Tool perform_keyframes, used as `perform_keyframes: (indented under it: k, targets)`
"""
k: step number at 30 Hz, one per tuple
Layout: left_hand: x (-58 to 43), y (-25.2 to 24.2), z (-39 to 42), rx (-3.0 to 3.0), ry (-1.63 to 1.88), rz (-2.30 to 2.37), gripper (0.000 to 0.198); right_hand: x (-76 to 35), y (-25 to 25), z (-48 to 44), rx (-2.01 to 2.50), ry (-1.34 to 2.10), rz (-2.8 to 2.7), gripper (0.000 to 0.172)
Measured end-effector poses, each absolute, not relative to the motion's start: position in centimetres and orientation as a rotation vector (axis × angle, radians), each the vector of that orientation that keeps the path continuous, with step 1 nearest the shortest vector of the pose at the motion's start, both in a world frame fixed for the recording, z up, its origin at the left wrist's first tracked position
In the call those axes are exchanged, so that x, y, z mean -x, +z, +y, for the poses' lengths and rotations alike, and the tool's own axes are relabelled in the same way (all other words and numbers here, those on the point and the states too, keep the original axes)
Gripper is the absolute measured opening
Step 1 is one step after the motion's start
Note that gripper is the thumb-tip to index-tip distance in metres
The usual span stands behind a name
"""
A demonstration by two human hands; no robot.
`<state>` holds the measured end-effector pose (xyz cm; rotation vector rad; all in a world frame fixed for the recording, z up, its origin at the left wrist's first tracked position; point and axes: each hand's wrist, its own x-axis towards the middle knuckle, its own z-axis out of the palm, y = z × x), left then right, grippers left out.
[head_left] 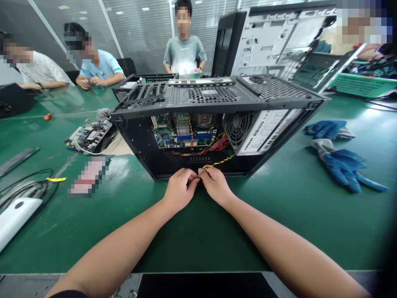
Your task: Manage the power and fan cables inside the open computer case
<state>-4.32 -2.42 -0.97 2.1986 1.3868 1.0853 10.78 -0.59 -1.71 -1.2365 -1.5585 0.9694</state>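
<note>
Evidently, the work is sitting partway: the yellow-and-black cable [221, 162] is stretching out mid-table, back from the near edge, with the left hand [181, 188] and right hand [214, 186] both pinching it, grip together. The computer case [211, 108] is standing open-sided, so access seems done; the motherboard [166, 135], multicoloured wires [218, 142] and power supply [266, 132] are sitting inside, apparently left for later. Blue gloves [344, 165] are lying toward the green table's [198, 240] right edge; a person [184, 54] is facing from its far edge.
</note>
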Motion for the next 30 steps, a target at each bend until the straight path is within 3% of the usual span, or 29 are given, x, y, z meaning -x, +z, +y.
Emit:
perform_keyframes:
  k: [17,30]
  targets:
    - [4.39,-0.58,-2.35,-2.263,0.955,1.41,0.013,-10.73,-1.6,-0.84,1.249,0.996,-1.559,0.034]
    - [4.38,-1.08,-2.47,-2.21,1.074,1.371,0.006,-10.77,-1.64,-0.69,1.22,0.98,-1.566,0.034]
